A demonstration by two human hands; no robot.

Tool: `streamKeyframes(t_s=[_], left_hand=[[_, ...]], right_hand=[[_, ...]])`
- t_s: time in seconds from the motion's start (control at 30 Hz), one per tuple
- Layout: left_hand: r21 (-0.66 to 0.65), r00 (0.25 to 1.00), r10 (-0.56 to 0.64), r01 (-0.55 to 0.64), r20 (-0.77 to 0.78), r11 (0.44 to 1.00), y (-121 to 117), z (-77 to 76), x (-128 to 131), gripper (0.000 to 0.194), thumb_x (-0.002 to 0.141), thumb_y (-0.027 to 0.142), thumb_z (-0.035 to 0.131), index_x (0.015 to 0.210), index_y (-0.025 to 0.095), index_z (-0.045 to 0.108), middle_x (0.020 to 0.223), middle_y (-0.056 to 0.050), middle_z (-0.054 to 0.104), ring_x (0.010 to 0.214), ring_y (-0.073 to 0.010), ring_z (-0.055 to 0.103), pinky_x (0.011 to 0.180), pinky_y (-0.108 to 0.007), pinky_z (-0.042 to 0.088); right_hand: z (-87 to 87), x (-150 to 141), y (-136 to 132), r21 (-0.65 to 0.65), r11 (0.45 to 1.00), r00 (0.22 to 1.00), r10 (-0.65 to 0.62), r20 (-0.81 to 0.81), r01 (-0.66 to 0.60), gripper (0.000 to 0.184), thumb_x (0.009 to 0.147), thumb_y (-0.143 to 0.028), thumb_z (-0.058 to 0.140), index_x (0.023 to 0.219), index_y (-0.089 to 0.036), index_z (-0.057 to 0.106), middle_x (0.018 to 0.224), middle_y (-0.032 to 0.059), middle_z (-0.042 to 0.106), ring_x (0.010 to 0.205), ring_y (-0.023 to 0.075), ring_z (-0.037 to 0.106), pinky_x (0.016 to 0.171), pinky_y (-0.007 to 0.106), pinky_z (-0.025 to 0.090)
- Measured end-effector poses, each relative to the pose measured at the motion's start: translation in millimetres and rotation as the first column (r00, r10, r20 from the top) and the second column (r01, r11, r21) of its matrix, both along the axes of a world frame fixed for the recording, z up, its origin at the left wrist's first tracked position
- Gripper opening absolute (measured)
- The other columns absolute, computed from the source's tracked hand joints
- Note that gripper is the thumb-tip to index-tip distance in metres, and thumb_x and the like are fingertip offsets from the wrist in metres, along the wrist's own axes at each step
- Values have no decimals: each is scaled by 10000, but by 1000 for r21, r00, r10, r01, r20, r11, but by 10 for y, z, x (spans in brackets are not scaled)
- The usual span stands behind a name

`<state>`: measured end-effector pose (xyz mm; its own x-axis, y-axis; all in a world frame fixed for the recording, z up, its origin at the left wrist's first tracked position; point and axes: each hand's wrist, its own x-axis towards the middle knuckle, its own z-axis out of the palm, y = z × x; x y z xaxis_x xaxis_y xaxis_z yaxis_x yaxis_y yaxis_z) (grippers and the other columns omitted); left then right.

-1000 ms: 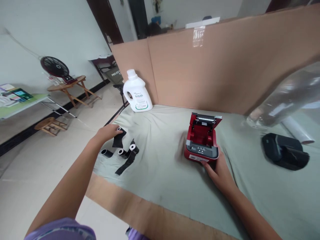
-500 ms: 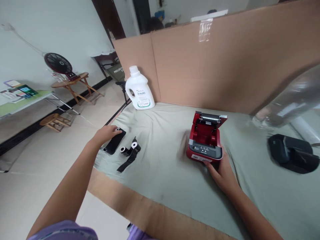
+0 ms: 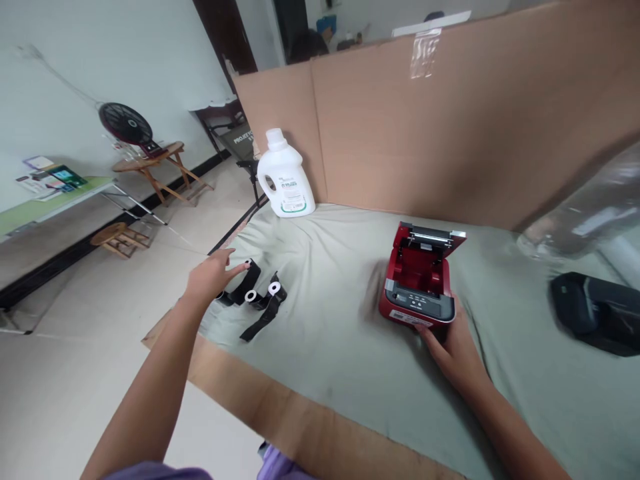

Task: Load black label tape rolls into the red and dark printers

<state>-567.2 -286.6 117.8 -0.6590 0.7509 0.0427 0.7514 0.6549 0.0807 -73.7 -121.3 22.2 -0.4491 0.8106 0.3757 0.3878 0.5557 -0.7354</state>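
Observation:
A red and black label printer (image 3: 419, 303) stands on the cloth with its lid raised, its red inside showing. My right hand (image 3: 457, 350) grips its near right corner, thumb at the front edge; the other fingers are largely hidden. On the left, my left hand (image 3: 213, 275) is above a black ribbon (image 3: 243, 288) wound on two rolls. Its index finger and thumb are spread, the thumb tip close to the far roll; whether they touch I cannot tell. Just right of this lies a second pair of rolls with black ribbon (image 3: 263, 319), one end trailing on the cloth.
A white jug (image 3: 287, 177) stands at the back left before a cardboard panel (image 3: 425, 133). A black device (image 3: 597, 310) and a clear plastic bag (image 3: 575, 213) lie at the right. Beyond the table's left edge are a fan (image 3: 127, 125) and a wooden stool (image 3: 120, 239).
My left hand has let go of the black ribbon's far roll, and its fingers have spread. My right hand keeps its grip on the printer. The view has shifted slightly left.

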Motion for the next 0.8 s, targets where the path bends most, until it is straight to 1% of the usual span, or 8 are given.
streamKeyframes(t_s=[0.13, 0.23, 0.37, 0.43, 0.53, 0.6, 0.67, 0.8], left_hand=[[80, 990, -81, 72, 112, 994, -289, 38, 426, 503, 906, 614, 495, 1218, 253, 655, 992, -56, 731, 839, -236, 665, 688, -292, 450], [39, 961, -173, 169, 214, 985, -476, -97, 633, 407, 882, 451, 508, 1200, 252, 668, 1070, -59, 718, 769, -219, 653, 700, -317, 477], [118, 951, -229, 208, 206, 971, -582, -292, 668, 435, 829, 330, 485, 1224, 235, 639, 1268, -106, 639, 764, -208, 643, 767, -354, 511], [119, 949, -224, 201, 224, 972, -579, -340, 636, 421, 844, 358, 500, 1232, 254, 624, 1172, -92, 675, 787, -223, 648, 764, -354, 508], [47, 955, -168, 161, 243, 986, -547, -341, 573, 380, 837, 398, 544, 1185, 272, 633, 839, -37, 676, 777, -249, 656, 701, -332, 478], [57, 966, -130, 120, 226, 991, -518, -281, 525, 346, 803, 401, 586, 1115, 265, 650, 784, -21, 650, 783, -251, 659, 700, -328, 473], [197, 964, -121, 75, 236, 978, -471, -157, 490, 323, 774, 388, 619, 1061, 244, 644, 880, -31, 673, 862, -249, 668, 752, -329, 491], [593, 871, -294, 3, 394, 805, -262, 258, 589, 351, 780, 407, 669, 1061, 209, 601, 1141, -64, 655, 927, -214, 666, 799, -325, 536]], right_hand=[[-43, 11, 3, 7, 1000, 1000, -11, -2, 11, 740, 931, -457, 622, 1549, -210, 299, 1512, 166, 433, 1362, 378, 448, 1139, 574, 355], [-45, 11, 6, 16, 1000, 1000, -5, 4, 5, 724, 931, -446, 625, 1543, -218, 310, 1507, 163, 438, 1366, 372, 446, 1136, 558, 363], [-26, 5, 15, 28, 1000, 1000, -12, 11, 11, 738, 922, -455, 638, 1539, -207, 315, 1467, 169, 472, 1346, 375, 462, 1129, 557, 368], [-28, 5, 20, 27, 1000, 1000, -14, 10, 13, 740, 921, -458, 639, 1537, -204, 318, 1467, 172, 473, 1343, 375, 466, 1132, 564, 365], [-65, 15, 13, 33, 999, 1000, -15, 15, 15, 752, 924, -462, 634, 1548, -210, 298, 1480, 172, 460, 1362, 377, 452, 1134, 577, 373], [-99, 26, -6, 78, 996, 998, -51, 41, 48, 790, 920, -478, 635, 1564, -203, 268, 1513, 187, 409, 1416, 401, 387, 1149, 616, 347], [-104, 33, -35, 147, 983, 992, -119, 53, 110, 864, 898, -496, 657, 1585, -199, 225, 1566, 212, 305, 1453, 441, 317, 1139, 655, 345], [139, 11, -88, 262, 950, 985, -172, -18, 171, 913, 876, -437, 691, 1608, -239, 182, 1609, 227, 186, 1371, 455, 420, 1010, 614, 491]])
